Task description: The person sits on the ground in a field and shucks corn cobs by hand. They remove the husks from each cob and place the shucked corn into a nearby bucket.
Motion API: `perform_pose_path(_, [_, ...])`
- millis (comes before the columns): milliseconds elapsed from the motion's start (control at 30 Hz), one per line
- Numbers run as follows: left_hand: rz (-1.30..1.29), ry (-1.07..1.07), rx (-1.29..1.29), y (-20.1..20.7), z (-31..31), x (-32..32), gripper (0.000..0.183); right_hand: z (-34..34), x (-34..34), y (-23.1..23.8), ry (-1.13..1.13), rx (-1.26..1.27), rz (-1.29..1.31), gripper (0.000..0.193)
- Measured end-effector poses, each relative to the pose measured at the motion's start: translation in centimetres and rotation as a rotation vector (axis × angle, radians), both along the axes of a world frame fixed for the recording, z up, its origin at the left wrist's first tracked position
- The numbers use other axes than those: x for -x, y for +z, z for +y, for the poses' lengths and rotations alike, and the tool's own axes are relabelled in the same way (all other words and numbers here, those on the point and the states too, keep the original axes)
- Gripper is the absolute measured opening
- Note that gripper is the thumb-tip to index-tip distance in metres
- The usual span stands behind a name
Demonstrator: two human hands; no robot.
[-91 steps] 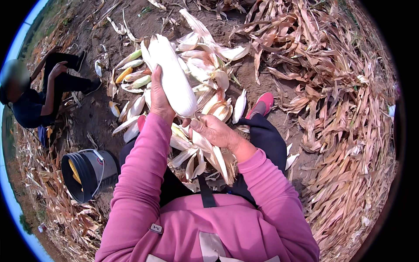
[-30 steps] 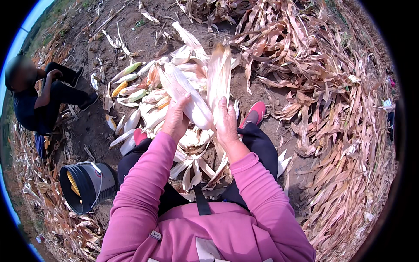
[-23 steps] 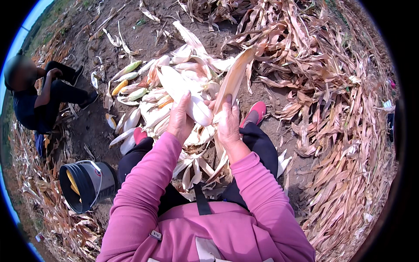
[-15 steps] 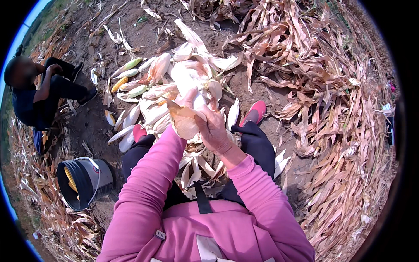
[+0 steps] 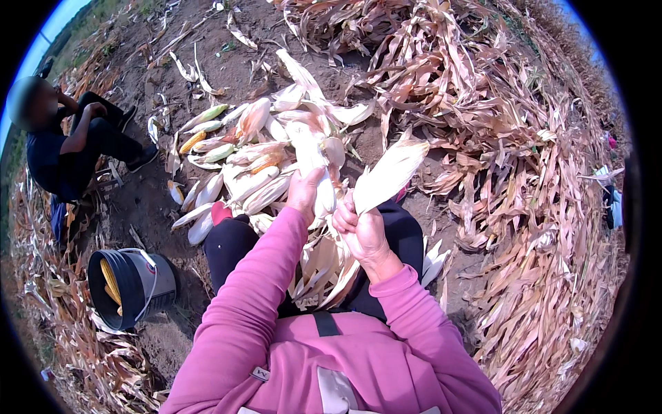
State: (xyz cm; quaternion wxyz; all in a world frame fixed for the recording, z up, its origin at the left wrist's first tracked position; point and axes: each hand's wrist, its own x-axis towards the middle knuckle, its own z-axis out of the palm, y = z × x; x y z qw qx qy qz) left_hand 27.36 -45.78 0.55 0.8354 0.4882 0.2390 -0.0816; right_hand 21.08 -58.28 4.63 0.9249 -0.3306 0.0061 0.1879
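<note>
Apparently left hand (image 5: 304,191) gripped pale corn ear (image 5: 325,199) over corn pile (image 5: 256,192) | right hand (image 5: 367,236) pinched husk leaf (image 5: 392,172) | ear seemed firm, leaf light, papery, tearable | ear's near end offered surest hold

The ground (image 5: 155,207) is brown dirt. A pile of corn (image 5: 258,190) lies on it, mostly in pale husks, with a yellow ear (image 5: 192,143) showing at its left side. Lots of dry leaves (image 5: 503,152) cover the right. A gray and black bucket (image 5: 162,279) sits on the left.
</note>
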Motion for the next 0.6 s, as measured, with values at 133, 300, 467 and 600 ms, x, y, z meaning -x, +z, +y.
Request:
perform_pose_path(133, [-0.009,-0.01,0.048,0.4,-0.8,3.0,0.028,1.6,4.2,1.5,-0.033,1.062,-0.627,0.045])
perform_pose_path(300, [-0.07,-0.253,-0.29,-0.5,-2.5,4.4,0.024,0.0,7.4,2.2,-0.025,1.036,-0.502,0.045])
perform_pose_path(467, [-0.094,-0.308,-0.582,-4.2,-6.4,5.7,0.055,-2.9,10.7,-0.1,-0.071,0.784,-0.278,0.042])
perform_pose_path(600, [-0.015,-0.419,-0.574,0.5,-6.3,7.4,0.043,-3.3,11.6,0.2,-0.044,0.971,-0.402,0.048])
